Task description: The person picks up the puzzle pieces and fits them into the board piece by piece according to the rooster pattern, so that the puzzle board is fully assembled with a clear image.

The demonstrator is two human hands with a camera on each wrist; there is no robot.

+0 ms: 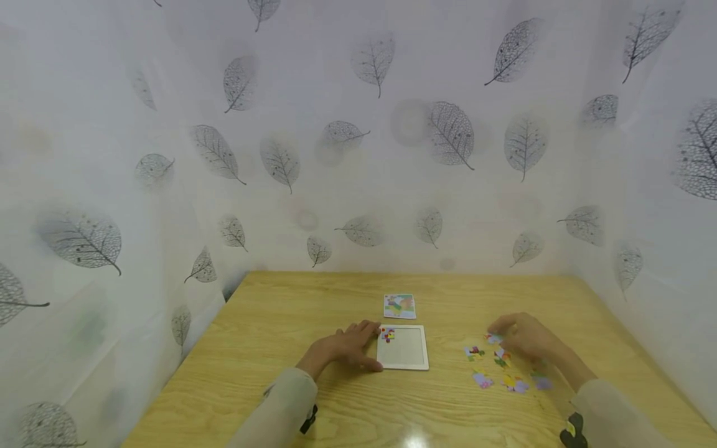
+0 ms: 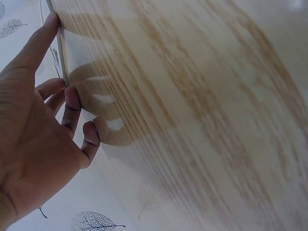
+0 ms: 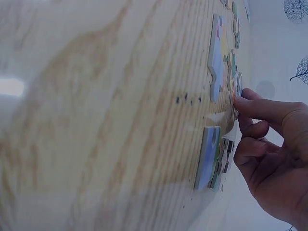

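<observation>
A white puzzle tray (image 1: pixel 403 367) lies in the middle of the table, with a few joined colourful pieces (image 1: pixel 388 335) in its upper left corner. At its left edge is my left hand (image 1: pixel 350 345), thumb by the lower corner and fingers near the upper one. The left wrist view shows the thumb extended and the other fingers bent along the tray's edge. My right hand (image 1: pixel 529 339) is low over scattered puzzle pieces (image 1: pixel 501 356), fingers bent. In the right wrist view, thumb and fingertips (image 3: pixel 239 101) are beside the pieces; whether they pinch one is unclear.
Behind the tray lies a square picture card (image 1: pixel 399 306). More loose pieces (image 1: pixel 514 383) spread over the right part of the wooden table (image 1: pixel 313 292). A leaf-patterned white curtain (image 1: pixel 347 186) surrounds its back and sides.
</observation>
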